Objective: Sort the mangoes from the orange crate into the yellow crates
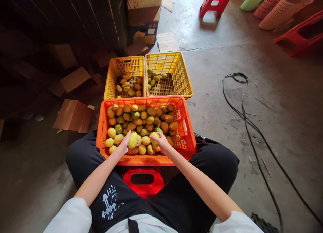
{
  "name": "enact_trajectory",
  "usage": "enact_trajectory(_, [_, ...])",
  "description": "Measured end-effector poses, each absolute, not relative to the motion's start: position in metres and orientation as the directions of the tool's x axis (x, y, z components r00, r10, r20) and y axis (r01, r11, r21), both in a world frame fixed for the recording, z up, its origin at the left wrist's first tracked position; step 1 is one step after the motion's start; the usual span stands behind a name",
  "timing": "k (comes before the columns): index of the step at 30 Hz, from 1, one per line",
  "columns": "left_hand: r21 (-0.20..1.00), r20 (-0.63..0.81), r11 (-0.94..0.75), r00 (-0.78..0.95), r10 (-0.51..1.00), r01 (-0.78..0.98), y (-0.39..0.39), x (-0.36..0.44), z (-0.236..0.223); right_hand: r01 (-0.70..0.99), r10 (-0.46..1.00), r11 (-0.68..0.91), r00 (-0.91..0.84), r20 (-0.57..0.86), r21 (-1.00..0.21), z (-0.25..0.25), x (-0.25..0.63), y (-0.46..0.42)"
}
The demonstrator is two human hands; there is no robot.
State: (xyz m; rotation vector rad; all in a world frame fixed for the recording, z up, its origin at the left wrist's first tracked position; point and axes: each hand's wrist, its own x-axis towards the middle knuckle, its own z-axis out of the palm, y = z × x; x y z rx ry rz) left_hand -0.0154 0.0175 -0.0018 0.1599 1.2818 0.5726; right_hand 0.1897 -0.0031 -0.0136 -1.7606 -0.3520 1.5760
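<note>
My left hand (126, 143) is closed around a yellow lemon (133, 140) above the near side of an orange plastic crate (145, 161). To its right, my right hand (161, 142) grips another yellow lemon (154, 138) from the side, its thumb and fingers partly hiding it. Many lemons, yellow to greenish with some brownish skins, fill the crate beneath both hands. The crate sits between my knees, with a red stool (143, 190) at its near side.
Beyond the orange crate stand two yellow crates: the left one (109, 78) holds several yellow-orange lemons, the right one (188, 79) several greener ones. Cardboard pieces (74, 115) lie at the left. A black cable (262, 135) runs over the floor at the right, below red stools (216, 2) and baskets (284, 12).
</note>
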Motion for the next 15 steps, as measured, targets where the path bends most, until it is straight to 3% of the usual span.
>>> enact_trajectory(6, [0.567,-0.799,0.795,0.093,0.595,-0.217,0.014,-0.017,-0.003,-0.299,0.600,-0.738,0.118,-0.791,-0.605,-0.008,0.191,-0.002])
enact_trajectory(15, [0.607,-0.770,0.778,0.125,0.626,-0.161,0.009,-0.021,-0.020,-0.172,0.654,-0.731,0.098,-0.750,-0.660,-0.011,0.188,-0.005])
